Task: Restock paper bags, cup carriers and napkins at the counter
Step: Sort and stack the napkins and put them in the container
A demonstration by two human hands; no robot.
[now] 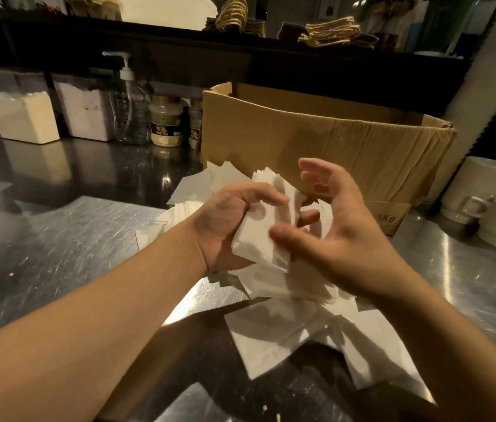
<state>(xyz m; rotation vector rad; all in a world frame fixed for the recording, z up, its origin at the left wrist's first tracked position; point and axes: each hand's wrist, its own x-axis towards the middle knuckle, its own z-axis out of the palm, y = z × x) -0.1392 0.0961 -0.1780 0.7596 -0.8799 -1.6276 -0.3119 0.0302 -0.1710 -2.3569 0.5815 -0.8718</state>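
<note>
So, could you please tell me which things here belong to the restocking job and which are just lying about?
Job: napkin stack gripped by left hand, right hand open beside it; loose napkins; cardboard box.
Lying about: pump bottle, jars, white mugs.

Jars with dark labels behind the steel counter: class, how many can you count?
2. One jar stands right of the pump bottle. The second jar stands just right of it, partly hidden by the cardboard box. More may be hidden behind the box.
</note>
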